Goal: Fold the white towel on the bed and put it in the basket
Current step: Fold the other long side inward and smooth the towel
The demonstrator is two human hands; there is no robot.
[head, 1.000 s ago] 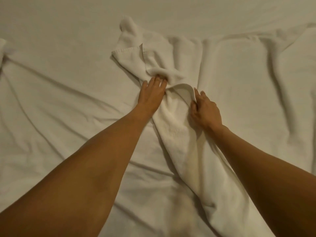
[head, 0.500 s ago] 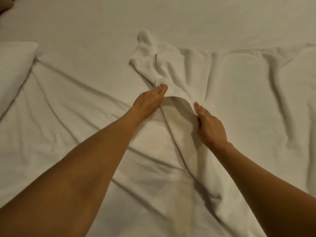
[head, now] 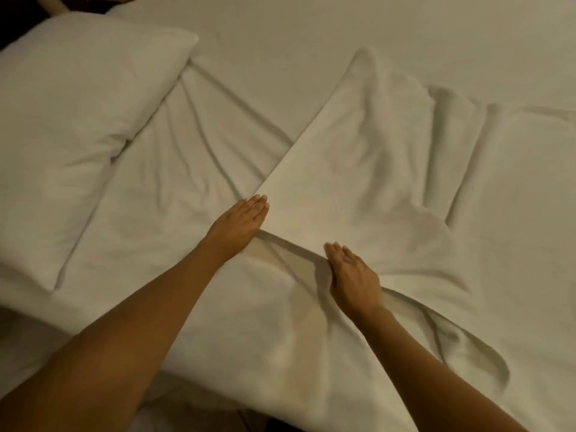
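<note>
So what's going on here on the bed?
A person is laying out a white towel on the bed. The left hand rests with straight fingers at the towel's near-left corner, and the right hand holds its near edge. The towel is still rumpled and unfolded. A pillow lies to the left. No basket is in view.

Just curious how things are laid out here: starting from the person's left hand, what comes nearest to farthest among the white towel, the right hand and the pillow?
Measured from the left hand:
1. White towel: its near corner lies at the fingertips, to the right.
2. Right hand: lower right, on the towel's near edge.
3. Pillow: far upper left on the bed.
</note>
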